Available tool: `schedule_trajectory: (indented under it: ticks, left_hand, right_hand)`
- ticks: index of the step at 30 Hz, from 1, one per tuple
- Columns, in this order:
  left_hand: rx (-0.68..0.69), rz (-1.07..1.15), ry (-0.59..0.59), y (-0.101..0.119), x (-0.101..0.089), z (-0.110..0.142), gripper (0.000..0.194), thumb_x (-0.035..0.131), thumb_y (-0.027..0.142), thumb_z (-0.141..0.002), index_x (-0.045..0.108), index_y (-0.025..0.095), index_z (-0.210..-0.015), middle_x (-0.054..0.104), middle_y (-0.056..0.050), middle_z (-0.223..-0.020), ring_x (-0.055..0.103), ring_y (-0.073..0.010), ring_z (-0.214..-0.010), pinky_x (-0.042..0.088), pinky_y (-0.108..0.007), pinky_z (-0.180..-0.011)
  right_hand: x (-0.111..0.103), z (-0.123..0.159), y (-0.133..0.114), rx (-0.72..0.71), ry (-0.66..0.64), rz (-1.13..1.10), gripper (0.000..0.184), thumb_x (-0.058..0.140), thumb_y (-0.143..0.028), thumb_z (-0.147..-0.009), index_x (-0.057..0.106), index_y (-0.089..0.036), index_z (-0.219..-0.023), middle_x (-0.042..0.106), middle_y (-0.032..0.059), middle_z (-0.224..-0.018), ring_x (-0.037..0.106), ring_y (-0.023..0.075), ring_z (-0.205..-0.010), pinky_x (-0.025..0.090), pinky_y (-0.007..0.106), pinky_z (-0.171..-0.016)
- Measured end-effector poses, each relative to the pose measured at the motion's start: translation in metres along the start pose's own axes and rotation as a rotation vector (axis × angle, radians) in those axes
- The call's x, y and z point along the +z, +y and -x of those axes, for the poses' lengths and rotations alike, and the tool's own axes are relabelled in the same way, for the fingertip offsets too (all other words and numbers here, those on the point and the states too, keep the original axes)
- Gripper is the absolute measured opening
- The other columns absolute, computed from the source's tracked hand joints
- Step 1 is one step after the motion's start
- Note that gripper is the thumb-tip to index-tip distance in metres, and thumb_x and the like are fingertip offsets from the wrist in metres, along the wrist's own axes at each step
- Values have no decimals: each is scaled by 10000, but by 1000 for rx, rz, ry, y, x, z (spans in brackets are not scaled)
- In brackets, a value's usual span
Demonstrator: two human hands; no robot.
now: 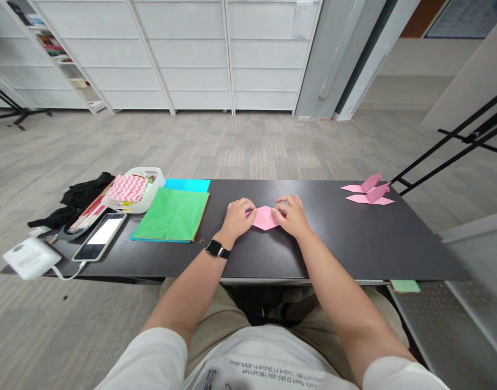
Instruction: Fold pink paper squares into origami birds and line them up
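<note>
A folded sheet of pink origami paper [265,218] lies on the dark table between my hands, creased across its middle. My left hand [239,216] grips its left end, with the fingers bent over the edge. At the opposite end, my right hand [292,215] pinches the paper between thumb and fingers. The undersides of both ends are hidden by my fingers. Two folded pink paper birds [369,198] with raised wings stand at the right of the table, apart from my hands.
Left of my hands lies a stack of green paper [175,214] over blue sheets [189,185]. Beyond it are a white basket [156,190], a phone [100,236] cabled to a white power bank [32,258], and black cloth [88,190]. The table's front edge [268,281] borders my lap.
</note>
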State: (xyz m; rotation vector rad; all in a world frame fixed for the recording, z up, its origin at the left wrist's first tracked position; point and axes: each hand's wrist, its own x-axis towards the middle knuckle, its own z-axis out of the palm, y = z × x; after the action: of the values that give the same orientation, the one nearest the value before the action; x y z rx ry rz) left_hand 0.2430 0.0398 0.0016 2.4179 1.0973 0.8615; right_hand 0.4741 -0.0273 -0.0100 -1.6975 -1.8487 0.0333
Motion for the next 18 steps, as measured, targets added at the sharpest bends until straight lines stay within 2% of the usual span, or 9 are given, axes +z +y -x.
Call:
schedule_trajectory:
  ticks: [3, 5, 8, 11, 14, 18]
  left_hand:
    - [-62, -64, -58, -4, 7, -1, 102, 658, 257, -959, 705, 234, -872, 740, -40, -1079, 652, -242, -1055, 471, -434, -1006]
    - [-56, -84, -57, -5, 9, -1, 58, 673, 269, -956, 723, 239, -952, 729, -56, -1121, 637, -260, -1097, 470, -445, -1016]
    - [67, -48, -74, -2, 7, -1, 154, 661, 290, -978, 730, 247, -1108, 708, -73, -1218, 616, -260, -1180, 459, -434, -1062]
    - [201, -14, -175, 1, 5, 1, 152, 683, 336, -972, 750, 270, -1091, 713, -54, -1238, 614, -250, -1215, 433, -430, -1111]
    - [242, -16, -248, 1, 5, 4, 223, 749, 416, -928, 760, 295, -1115, 726, -40, -1233, 619, -256, -1228, 415, -440, -1134]
    - [243, -14, -264, -3, 6, 5, 283, 778, 444, -907, 767, 308, -1156, 748, -28, -1238, 642, -248, -1210, 395, -447, -1154]
  right_hand:
    - [9, 0, 3, 46, -36, 40, 221, 623, -390, -980, 771, -272, -865, 660, 68, -1257, 569, 285, -1229, 227, 612, -1249]
    - [13, -2, 4, 76, -54, 74, 199, 648, -388, -961, 780, -274, -865, 658, 71, -1241, 565, 293, -1213, 220, 636, -1242]
    - [17, -4, 4, 107, -53, 108, 198, 650, -392, -959, 789, -276, -880, 655, 78, -1222, 559, 299, -1201, 214, 645, -1240]
    - [18, -5, 4, 122, -17, 125, 163, 672, -396, -945, 785, -284, -910, 659, 77, -1196, 553, 308, -1201, 200, 652, -1246]
    - [16, -4, 6, 111, 18, 127, 134, 701, -375, -924, 783, -303, -1001, 662, 77, -1192, 552, 315, -1195, 208, 651, -1246]
    - [12, -2, 9, -5, -31, 72, 156, 683, -315, -937, 811, -313, -1026, 672, 73, -1234, 554, 298, -1202, 301, 559, -1210]
